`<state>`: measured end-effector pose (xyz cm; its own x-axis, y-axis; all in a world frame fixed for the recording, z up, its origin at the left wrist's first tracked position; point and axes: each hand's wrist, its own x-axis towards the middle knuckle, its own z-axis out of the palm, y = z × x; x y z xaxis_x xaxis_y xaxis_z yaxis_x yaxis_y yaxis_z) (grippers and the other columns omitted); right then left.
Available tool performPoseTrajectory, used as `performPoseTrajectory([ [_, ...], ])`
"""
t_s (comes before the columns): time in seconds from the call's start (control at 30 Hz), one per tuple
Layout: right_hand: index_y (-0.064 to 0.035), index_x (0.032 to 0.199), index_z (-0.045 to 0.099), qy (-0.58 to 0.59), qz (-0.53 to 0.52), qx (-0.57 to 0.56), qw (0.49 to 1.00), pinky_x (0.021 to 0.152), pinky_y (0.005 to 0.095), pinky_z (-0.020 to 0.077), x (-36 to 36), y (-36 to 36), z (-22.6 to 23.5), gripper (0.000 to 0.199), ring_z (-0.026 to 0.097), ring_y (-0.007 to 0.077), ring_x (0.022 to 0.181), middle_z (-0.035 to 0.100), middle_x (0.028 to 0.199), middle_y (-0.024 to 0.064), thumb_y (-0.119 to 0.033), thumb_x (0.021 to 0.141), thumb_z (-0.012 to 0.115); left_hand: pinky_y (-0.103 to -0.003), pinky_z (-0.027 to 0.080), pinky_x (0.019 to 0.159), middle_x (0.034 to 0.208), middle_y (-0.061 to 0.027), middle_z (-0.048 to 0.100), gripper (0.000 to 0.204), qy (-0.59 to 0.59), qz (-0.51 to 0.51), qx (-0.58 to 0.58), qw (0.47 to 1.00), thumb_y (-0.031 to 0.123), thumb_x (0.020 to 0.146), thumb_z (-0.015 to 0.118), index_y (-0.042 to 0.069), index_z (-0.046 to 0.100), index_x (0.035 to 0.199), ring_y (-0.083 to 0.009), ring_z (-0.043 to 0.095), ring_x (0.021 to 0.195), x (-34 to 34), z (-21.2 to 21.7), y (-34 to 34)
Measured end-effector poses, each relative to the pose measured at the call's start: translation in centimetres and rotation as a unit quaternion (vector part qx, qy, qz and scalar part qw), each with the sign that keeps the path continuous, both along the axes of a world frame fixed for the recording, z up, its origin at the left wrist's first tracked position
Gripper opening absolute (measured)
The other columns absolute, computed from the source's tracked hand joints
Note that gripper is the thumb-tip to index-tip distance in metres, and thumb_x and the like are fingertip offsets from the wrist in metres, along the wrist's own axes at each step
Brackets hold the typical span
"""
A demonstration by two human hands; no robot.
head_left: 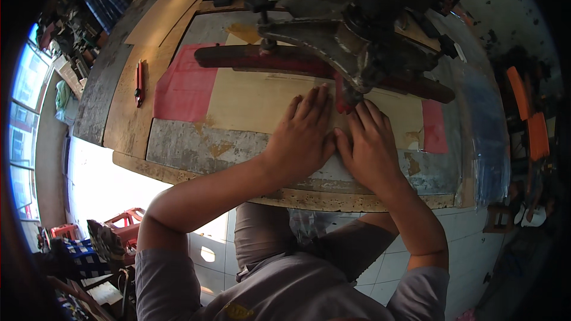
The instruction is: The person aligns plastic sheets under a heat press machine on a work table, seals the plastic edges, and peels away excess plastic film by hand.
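Both of my hands lie side by side on a pale yellow sheet on the grey, worn bed of a press. My left hand is flat with its fingers stretched out toward the machine. Beside it, my right hand rests flat too, thumb close to the left thumb. Right above the fingertips hangs the dark press head with a red-edged bar. Red tape or film covers the sheet's left end, and a red strip its right end. Neither hand holds anything that shows.
A red utility knife lies on the wooden board at the left. Brown cardboard is behind it. Clear plastic sheets hang over the table's right side. Orange chair parts stand farther right, and red stools at lower left.
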<state>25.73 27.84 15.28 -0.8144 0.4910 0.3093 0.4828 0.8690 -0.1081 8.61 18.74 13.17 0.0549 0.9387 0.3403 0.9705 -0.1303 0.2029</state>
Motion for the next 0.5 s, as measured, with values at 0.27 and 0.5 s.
performPoseTrajectory([
  [0.27, 0.0116, 0.143, 0.053, 0.028, 0.001, -0.014, 1.000, 0.112, 0.0472, 0.0445, 0.24, 0.29, -0.33, 0.058, 0.051, 0.0377, 0.138, 0.051, 0.152, 0.0265, -0.026, 0.099, 0.063, -0.055, 0.026, 0.126, 0.157, -0.0353, 0.039, 0.062, -0.025, 0.001, -0.027, 0.999, 0.028, 0.100, 0.053, -0.014, 0.047, 0.145, -0.0470, 0.034, 0.151, 0.13, 0.57, 0.00],
  [0.5, 0.0107, 0.142, 0.054, 0.041, 0.011, -0.025, 0.999, 0.112, 0.0462, 0.0454, 0.43, 0.68, -0.40, 0.057, 0.052, 0.0369, 0.136, 0.051, 0.152, 0.0264, -0.025, 0.099, 0.065, -0.056, 0.026, 0.126, 0.157, -0.0354, 0.040, 0.062, -0.025, 0.001, -0.025, 0.999, 0.027, 0.100, 0.052, -0.015, 0.045, 0.146, -0.0477, 0.033, 0.152, 0.35, 0.60, 0.15],
])
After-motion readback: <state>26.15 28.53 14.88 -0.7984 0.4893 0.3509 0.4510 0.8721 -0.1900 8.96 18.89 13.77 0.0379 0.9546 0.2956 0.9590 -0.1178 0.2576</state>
